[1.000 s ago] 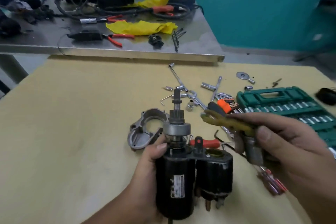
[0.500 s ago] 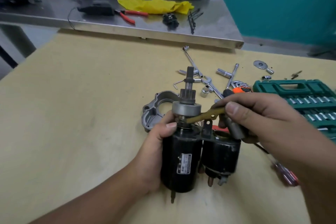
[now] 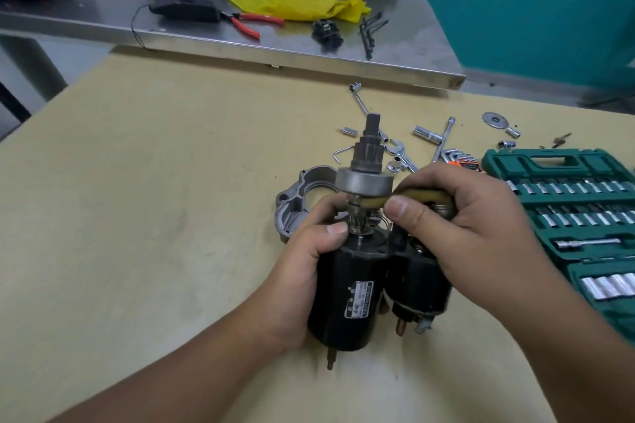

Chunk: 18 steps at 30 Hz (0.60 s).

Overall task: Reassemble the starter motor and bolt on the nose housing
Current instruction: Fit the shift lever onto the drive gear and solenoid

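The black starter motor body [image 3: 347, 295] stands upright on the table, with its solenoid [image 3: 421, 285] beside it on the right. The grey pinion drive [image 3: 365, 178] sticks up from the top of the motor. My left hand [image 3: 302, 268] grips the motor body, thumb near the shaft. My right hand [image 3: 460, 216] pinches a yellowish shift fork lever [image 3: 381, 201], its end lying under the pinion drive's collar, above the solenoid. The aluminium nose housing [image 3: 295, 203] lies flat on the table behind my left hand, partly hidden.
A green socket set case [image 3: 584, 216] lies open at the right. Loose sockets, a washer [image 3: 494, 120], hex keys and wrenches are scattered behind the motor. A steel bench [image 3: 395, 58] with pliers, cables and a yellow rag stands beyond the table.
My right hand has brought the yellowish lever down and left, from mid-air to the shaft under the pinion collar. The plunger it held beside the solenoid is now hidden. My left hand keeps its grip.
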Available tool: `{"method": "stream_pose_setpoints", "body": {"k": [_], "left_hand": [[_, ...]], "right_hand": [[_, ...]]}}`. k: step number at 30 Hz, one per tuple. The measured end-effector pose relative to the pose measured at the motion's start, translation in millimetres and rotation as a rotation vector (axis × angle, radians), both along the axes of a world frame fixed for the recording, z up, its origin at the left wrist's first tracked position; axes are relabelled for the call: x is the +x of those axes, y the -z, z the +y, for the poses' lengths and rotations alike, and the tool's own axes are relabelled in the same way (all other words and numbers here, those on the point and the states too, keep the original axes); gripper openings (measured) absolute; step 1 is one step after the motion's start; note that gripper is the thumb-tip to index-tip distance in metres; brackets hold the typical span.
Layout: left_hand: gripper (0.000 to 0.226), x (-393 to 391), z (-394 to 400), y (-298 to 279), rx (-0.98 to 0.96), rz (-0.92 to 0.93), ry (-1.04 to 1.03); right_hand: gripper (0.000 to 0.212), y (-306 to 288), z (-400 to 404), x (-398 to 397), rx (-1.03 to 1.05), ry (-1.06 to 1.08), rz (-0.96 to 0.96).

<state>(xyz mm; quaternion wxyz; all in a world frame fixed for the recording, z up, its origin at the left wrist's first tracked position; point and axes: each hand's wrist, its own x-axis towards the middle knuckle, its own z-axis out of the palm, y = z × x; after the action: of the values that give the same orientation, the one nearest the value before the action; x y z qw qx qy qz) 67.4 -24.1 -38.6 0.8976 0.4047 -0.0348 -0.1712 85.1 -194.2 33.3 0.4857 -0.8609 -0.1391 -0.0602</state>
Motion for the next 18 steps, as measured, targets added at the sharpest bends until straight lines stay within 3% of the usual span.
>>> {"method": "stream_pose_setpoints", "body": {"k": [6,13,18], "left_hand": [[0.064,0,1,2,0.034,-0.028,-0.039],[0.060,-3,3,5,-0.004,-0.074,-0.027],[0.055,-5,7,5,-0.028,-0.110,0.013]], "right_hand": [[0.011,-5,2,5,0.002,-0.036,0.071],[0.026,-16,-1,9,0.021,-0.172,0.138],[0.026,-20,-4,13,-0.168,-0.262,0.173]]}}
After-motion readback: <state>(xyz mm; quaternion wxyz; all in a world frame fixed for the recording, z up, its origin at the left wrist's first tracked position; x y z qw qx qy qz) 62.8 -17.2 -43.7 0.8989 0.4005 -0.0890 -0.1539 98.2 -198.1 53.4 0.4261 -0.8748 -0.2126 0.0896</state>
